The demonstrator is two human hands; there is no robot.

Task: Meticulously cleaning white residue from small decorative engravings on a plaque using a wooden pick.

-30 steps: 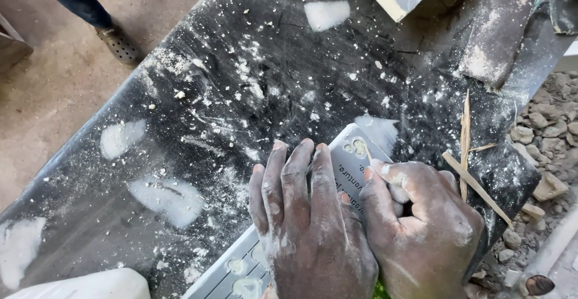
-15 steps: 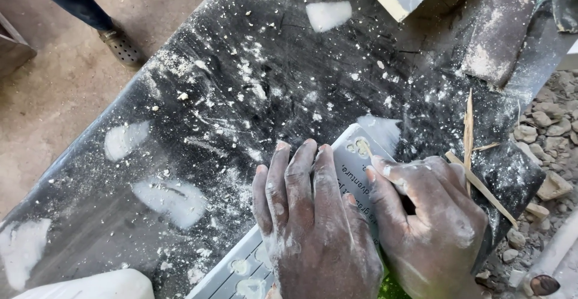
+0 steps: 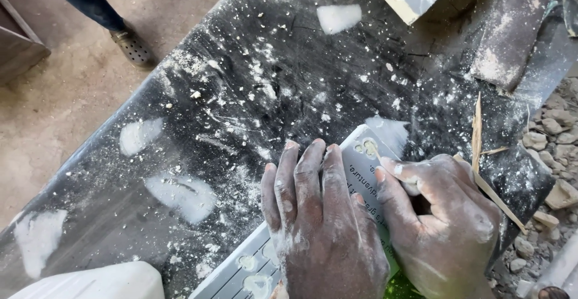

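now | left hand (image 3: 325, 227) fingers flat on grey mould (image 3: 361, 172) | right hand (image 3: 445, 227) fingers pinching thin tool at mould's far edge

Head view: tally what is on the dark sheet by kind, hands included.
Hands: 2, left hand flat on the grey plaque, right hand working at its end
Grey plaque: 1
White plaster patches: 5 large ones in full view
Thin wooden sticks: 2
Dusty flat slab: 1
Total: 11
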